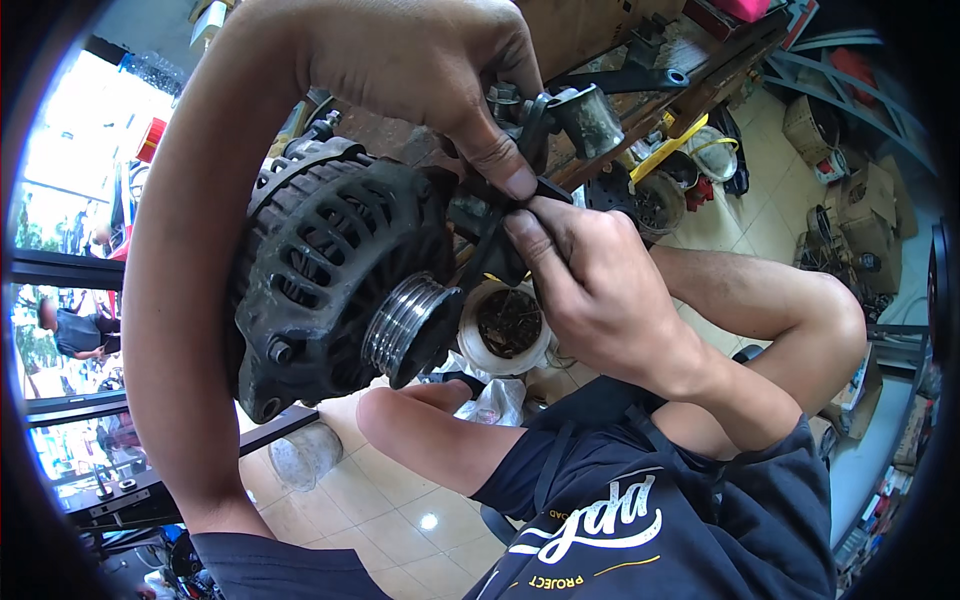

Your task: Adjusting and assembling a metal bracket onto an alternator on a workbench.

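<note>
An alternator (310,240) with a dark finned housing and a shiny grooved pulley (405,325) fills the middle left, beside my left forearm. My left hand (430,75) is curled over the dark metal bracket (535,135) at the alternator's upper right, thumb pressed on it, near a silver cylindrical fitting (590,120). Just below that thumb, my right hand (600,290) is closed with thumb and bent forefinger around something dark against the bracket; what exactly it grips is largely hidden.
Behind them is a worn workbench (690,50) with a dark metal lever (640,80). A white bucket (475,355) of dark debris stands below, by my legs. Cardboard boxes (865,215) line the right wall. A person (70,330) is outside at far left.
</note>
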The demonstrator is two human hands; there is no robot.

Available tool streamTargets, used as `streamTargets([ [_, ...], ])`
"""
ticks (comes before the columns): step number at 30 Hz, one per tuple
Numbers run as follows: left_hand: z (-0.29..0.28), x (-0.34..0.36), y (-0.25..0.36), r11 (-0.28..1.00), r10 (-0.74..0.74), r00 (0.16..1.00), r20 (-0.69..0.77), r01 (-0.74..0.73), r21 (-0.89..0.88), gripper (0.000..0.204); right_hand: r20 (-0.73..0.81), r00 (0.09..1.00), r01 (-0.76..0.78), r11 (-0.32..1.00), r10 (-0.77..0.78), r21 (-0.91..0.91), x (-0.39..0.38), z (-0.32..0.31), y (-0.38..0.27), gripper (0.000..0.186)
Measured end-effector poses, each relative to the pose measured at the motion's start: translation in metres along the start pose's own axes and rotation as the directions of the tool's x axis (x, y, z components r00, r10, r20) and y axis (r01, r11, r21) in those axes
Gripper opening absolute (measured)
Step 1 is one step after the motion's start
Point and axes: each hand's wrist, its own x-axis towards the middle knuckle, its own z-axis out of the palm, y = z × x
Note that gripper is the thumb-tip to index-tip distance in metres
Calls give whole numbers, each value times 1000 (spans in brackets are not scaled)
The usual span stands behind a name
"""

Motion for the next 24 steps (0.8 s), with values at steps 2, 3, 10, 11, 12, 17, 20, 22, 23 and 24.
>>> streamTargets([
  [2,3,-4,-3,1000,-23,999,-29,23,11,33,134,969,-236,941,208,242,7,0,-5,28],
  [3,4,-8,-5,999,-42,998,-56,43,24,34,161,970,-212,962,184,175,9,-2,-6,24],
  [10,18,-3,-30,970,15,965,-261,49,238,48,187,947,321,803,-262,-501,2,-15,4,44],
  [11,25,-10,-29,967,-37,957,-288,108,232,53,188,925,379,780,-330,-498,2,-9,4,42],
  [12,32,-17,-29,961,-93,945,-313,168,221,59,175,886,459,749,-430,-478,4,-3,0,30],
  [17,4,9,-18,983,-25,992,-124,46,177,65,15,997,76,978,-74,-196,-7,-11,-4,20],
  [20,10,6,-32,990,-18,997,-69,27,141,64,28,1000,-4,1000,4,26,-4,7,1,31],
  [22,9,5,-31,987,-49,994,-96,63,148,65,20,994,-106,971,104,214,-4,8,2,31],
  [23,8,5,-31,987,-50,994,-98,64,151,65,42,999,2,997,-5,72,-1,6,2,27],
  [24,7,6,-32,986,-48,994,-97,63,152,66,40,999,2,997,-5,72,-2,3,0,27],
])
